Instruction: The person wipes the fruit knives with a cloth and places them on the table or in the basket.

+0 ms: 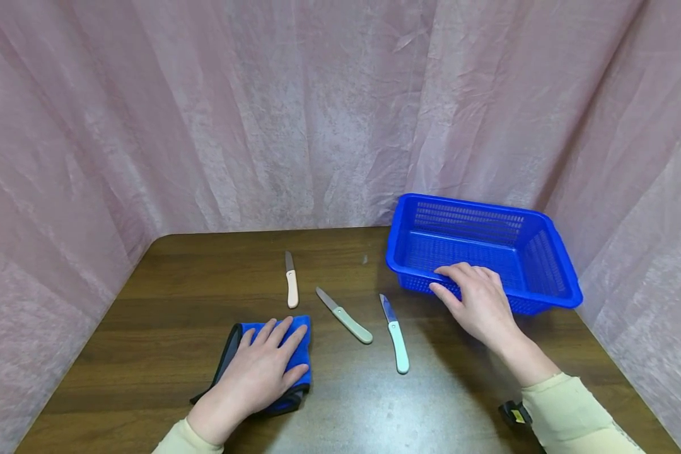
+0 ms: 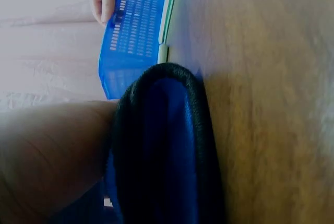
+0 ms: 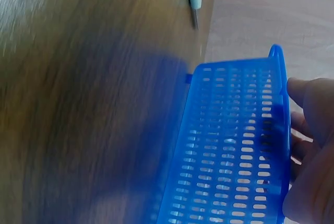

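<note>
My left hand (image 1: pixel 260 372) rests palm down, fingers spread, on a folded blue cloth (image 1: pixel 299 351) with dark edging. In the left wrist view the thick fold of the cloth (image 2: pixel 168 130) fills the middle. My right hand (image 1: pixel 479 304) grips the near rim of a blue plastic basket (image 1: pixel 488 205), thumb outside and fingers over the inside. The right wrist view shows the slotted wall of the basket (image 3: pixel 224 145) between thumb and fingers. Between the hands lie three small knives: one with a cream handle (image 1: pixel 292 290), one pale green (image 1: pixel 352 325), one mint (image 1: pixel 398 347).
The wooden table (image 1: pixel 147 302) bears everything and ends at the back against a pink curtain (image 1: pixel 261 126). More curtain (image 1: pixel 658 221) hangs along the right side. A small black device (image 1: pixel 513 413) sits at the right sleeve.
</note>
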Tool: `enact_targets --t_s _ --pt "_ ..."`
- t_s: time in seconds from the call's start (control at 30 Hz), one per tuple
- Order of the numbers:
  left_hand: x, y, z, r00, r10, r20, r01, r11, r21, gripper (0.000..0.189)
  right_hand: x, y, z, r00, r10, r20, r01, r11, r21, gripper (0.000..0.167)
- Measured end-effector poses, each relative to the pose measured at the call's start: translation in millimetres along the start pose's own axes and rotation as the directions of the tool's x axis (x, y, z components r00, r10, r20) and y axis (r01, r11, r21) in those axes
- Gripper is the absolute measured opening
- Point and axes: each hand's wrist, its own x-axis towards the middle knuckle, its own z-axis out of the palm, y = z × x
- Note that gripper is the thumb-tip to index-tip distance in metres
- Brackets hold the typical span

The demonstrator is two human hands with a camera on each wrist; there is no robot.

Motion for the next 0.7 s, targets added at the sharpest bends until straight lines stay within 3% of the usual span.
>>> enact_targets --t_s 0.3,0.7 --pt "2.5 -7.9 -2.3 0.996 0.075 0.039 -0.073 0.997 -0.037 0.068 1.3 11.9 -6.7 0.999 -0.035 0.040 0.033 0.999 0.040 0.022" --pt "5.2 -16.2 -4.8 0.986 0.151 0.077 -0.143 0.985 -0.094 0.068 11.7 36.5 -2.6 0.988 -0.153 -0.004 0.153 0.986 0.065 0.011"
